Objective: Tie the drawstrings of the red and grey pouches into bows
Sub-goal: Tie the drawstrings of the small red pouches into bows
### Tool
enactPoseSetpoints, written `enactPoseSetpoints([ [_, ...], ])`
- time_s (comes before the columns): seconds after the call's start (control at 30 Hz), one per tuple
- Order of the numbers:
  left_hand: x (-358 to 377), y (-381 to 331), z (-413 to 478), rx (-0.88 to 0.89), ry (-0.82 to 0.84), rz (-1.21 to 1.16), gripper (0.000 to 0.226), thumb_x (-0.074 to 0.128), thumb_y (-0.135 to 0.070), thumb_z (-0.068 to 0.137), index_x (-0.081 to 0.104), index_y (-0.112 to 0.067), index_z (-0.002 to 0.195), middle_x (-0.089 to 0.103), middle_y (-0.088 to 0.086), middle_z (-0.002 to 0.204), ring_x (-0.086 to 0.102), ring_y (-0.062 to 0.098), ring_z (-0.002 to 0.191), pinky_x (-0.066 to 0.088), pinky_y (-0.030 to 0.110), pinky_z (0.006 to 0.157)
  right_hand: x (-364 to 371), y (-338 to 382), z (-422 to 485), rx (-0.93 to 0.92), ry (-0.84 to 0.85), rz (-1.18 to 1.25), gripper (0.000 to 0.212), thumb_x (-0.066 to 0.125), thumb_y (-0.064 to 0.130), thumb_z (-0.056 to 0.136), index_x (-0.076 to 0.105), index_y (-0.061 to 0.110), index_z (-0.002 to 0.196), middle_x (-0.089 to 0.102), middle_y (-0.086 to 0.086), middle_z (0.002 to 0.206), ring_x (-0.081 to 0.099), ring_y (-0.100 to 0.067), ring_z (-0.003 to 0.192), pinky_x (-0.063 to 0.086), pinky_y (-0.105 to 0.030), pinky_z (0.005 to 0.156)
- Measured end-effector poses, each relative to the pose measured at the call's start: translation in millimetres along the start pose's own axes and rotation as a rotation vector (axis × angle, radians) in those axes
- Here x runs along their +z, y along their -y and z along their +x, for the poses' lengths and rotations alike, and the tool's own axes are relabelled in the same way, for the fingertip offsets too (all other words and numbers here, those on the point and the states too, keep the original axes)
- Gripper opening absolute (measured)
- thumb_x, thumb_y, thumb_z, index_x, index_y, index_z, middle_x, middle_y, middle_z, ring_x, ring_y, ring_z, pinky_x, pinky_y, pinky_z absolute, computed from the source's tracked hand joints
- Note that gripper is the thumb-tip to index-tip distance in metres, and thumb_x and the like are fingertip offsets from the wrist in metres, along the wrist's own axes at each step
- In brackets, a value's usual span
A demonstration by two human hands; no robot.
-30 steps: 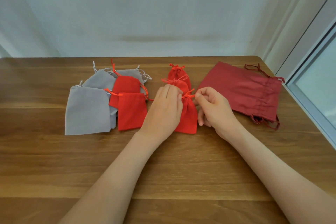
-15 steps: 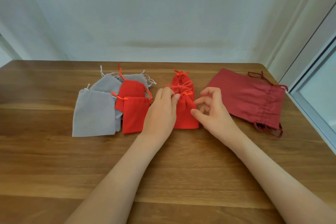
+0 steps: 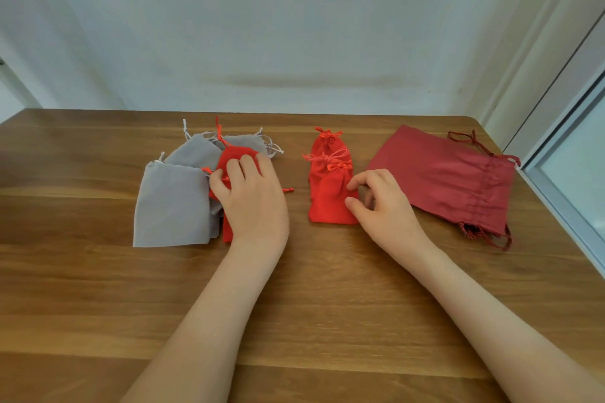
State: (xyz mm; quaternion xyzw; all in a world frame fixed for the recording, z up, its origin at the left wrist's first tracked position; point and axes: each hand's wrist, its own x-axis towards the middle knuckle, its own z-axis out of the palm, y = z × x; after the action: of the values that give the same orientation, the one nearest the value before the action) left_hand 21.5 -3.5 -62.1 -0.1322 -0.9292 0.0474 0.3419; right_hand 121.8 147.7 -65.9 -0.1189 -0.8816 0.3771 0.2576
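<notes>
**Task at an intermediate stage.** Three tied pouches (image 3: 327, 203), red and overlapped in a row just left of the right fingers (image 3: 355, 183), are shown with bows at their necks and are judged finished. The right hand (image 3: 383, 206) is relaxed, loosely curled with nothing held, its index tip touching the edge of the nearest tied pouch. The left hand (image 3: 255, 203) is laid over a red pouch (image 3: 227, 232) in the untied pile. The left fingers (image 3: 250, 163) rest on the cloth, the thumb beside a loose orange cord (image 3: 207, 170); whether a grip has been closed cannot be told. A second red pouch (image 3: 237, 154) is seen just beyond those fingertips, and three grey pouches (image 3: 170, 206) lie to their left and beyond, all with cords loose. Five pouches are thus judged left to tie, the covered one probably next. A large bag (image 3: 442, 173), dark red, lies on the tabletop (image 3: 294, 304) right of the right fingers, its cords untied.
</notes>
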Motion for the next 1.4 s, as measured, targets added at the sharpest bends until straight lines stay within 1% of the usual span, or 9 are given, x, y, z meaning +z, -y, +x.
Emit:
enactPoseSetpoints([
  [0.23,-5,4,0,0.026,0.05,0.035,0.023,0.043,-0.003,0.072,0.063,-0.016,0.075,0.057,0.008,0.075,0.055,0.029,0.079,0.025,0.042,0.083,0,0,-3,-0.13,-0.004,-0.036,0.033,0.066,0.001,0.08,0.055,0.013,0.109,0.041,0.013,0.102,0.043,0.017,0.082,0.03,-0.002,0.08],
  [0.5,-9,4,4,0.07,-0.095,-0.229,0.019,0.061,-0.005,0.079,0.06,-0.007,0.098,0.057,0.008,0.066,0.056,0.031,0.071,0.027,0.046,0.086,-1,1,-3,-0.199,0.01,0.002,0.048,0.065,0.002,0.082,0.05,0.015,0.126,0.039,0.025,0.109,0.045,0.002,0.108,0.034,-0.012,0.098],
  [0.6,-23,3,8,0.183,-0.199,-0.497,0.018,0.047,-0.017,0.093,0.061,-0.007,0.098,0.059,0.009,0.071,0.057,0.031,0.066,0.043,0.042,0.07,0,4,-5,-0.193,0.016,0.078,0.045,0.064,0.008,0.086,0.05,0.018,0.126,0.051,0.018,0.108,0.051,-0.001,0.081,0.04,-0.011,0.084],
  [0.7,-40,-1,7,0.302,-0.371,-0.733,0.021,0.047,-0.015,0.097,0.064,-0.004,0.087,0.062,0.01,0.075,0.057,0.028,0.066,0.047,0.04,0.06,-5,16,-5,0.034,0.023,0.501,0.031,0.057,0.021,0.093,0.054,0.014,0.124,0.063,-0.001,0.106,0.05,-0.002,0.066,0.041,-0.012,0.064],
  [0.87,-46,-2,0,0.317,-0.499,-0.947,0.02,0.052,-0.009,0.092,0.065,-0.001,0.081,0.065,0.008,0.076,0.057,0.021,0.068,0.046,0.029,0.063,-16,15,-3,-0.004,0.125,0.771,0.063,0.059,0.056,0.083,0.046,0.022,0.134,0.066,0.0,0.109,0.046,-0.004,0.059,0.037,-0.018,0.05],
  [1.0,-46,-9,-6,0.382,-0.433,-1.007,0.019,0.051,-0.011,0.093,0.065,-0.003,0.083,0.065,0.006,0.08,0.06,0.021,0.073,0.048,0.031,0.064,-14,18,-7,-0.02,0.362,0.793,0.067,0.067,0.054,0.076,0.052,0.015,0.128,0.06,0.01,0.076,0.048,-0.008,0.061,0.037,-0.022,0.055],
  [1.1,-44,-15,-8,0.386,-0.287,-1.059,0.02,0.047,-0.015,0.095,0.063,-0.003,0.093,0.064,0.005,0.086,0.058,0.018,0.08,0.047,0.027,0.07,-13,23,-9,0.048,0.357,0.837,0.034,0.068,0.026,0.084,0.061,0.004,0.11,0.063,0.002,0.085,0.057,-0.012,0.079,0.047,-0.025,0.07],
  [1.2,-45,-17,-7,0.192,-0.067,-1.158,0.032,0.037,-0.029,0.097,0.058,-0.006,0.105,0.062,0.001,0.087,0.055,0.011,0.08,0.038,0.016,0.068,-15,24,-9,0.11,0.28,0.851,0.022,0.062,0.014,0.086,0.064,0.006,0.107,0.069,-0.002,0.09,0.062,-0.014,0.084,0.052,-0.024,0.074],
  [1.4,-41,-15,-8,0.087,0.048,-0.995,0.048,0.024,-0.045,0.099,0.043,-0.021,0.061,0.047,-0.002,0.048,0.053,0.029,0.059,0.018,0.03,0.053,-17,21,-5,0.2,0.11,0.723,0.021,0.055,0.026,0.091,0.066,0.009,0.085,0.059,-0.005,0.078,0.051,-0.016,0.074,0.041,-0.029,0.067],
])
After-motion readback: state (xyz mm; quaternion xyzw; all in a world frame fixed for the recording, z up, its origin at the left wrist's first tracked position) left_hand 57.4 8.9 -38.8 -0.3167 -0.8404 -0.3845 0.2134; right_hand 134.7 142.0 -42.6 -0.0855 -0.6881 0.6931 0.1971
